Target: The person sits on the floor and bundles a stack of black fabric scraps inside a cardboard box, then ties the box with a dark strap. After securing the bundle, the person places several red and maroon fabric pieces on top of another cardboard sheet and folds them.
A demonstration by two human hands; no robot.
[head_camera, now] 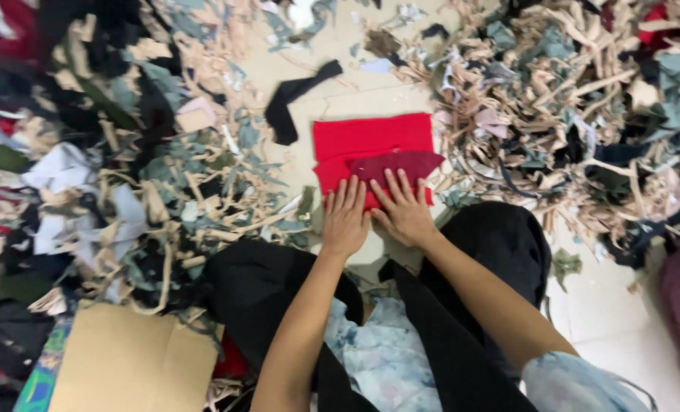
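Cloth stack: a bright red cloth (pixel 370 141) lay flat on the floor (pixel 340 91), a darker maroon piece (pixel 405 164) on top, between two heaps of scraps (pixel 584 99).
Direction: straight ahead of both hands, touching.
Long axis: the maroon piece ran left to right, its narrow tip pointing right.
Left hand (pixel 344 220): flat, fingers spread, pressing the red cloth's near edge.
Right hand (pixel 405 210): flat, open, on the maroon piece; the nearer one.
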